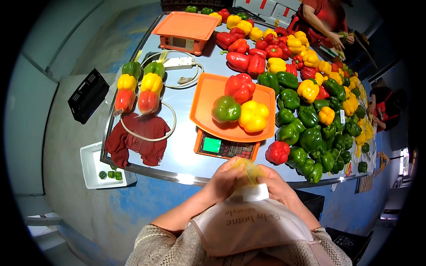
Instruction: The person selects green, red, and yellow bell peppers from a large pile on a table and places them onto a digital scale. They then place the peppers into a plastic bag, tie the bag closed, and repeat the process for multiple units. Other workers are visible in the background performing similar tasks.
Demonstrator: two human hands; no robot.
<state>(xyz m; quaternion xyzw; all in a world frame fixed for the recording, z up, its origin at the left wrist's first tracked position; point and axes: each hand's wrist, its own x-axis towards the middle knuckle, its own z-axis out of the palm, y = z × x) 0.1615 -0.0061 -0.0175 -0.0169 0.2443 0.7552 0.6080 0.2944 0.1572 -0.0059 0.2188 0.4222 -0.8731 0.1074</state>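
Note:
At the table's near edge my left hand (pixel 226 179) and my right hand (pixel 274 183) grip a yellow mesh net (pixel 248 168) between them, with a white tag (pixel 255 192) hanging just below. In front of them stands an orange weighing scale (pixel 199 113) with a lit green display. Its tray holds a red bell pepper (pixel 240 87), a green bell pepper (pixel 226 109) and a yellow bell pepper (pixel 254 116), side by side. On the left lie two netted packs of peppers (pixel 126 84) (pixel 152 83), each with a green, a yellow and a red one.
A large pile of loose bell peppers (pixel 309 139) covers the table's right side. A second orange scale (pixel 186 26) stands at the back left, near a power strip (pixel 178 63) and its cable. A dark red cloth (pixel 149 149) lies front left. Two other people work beyond the pile.

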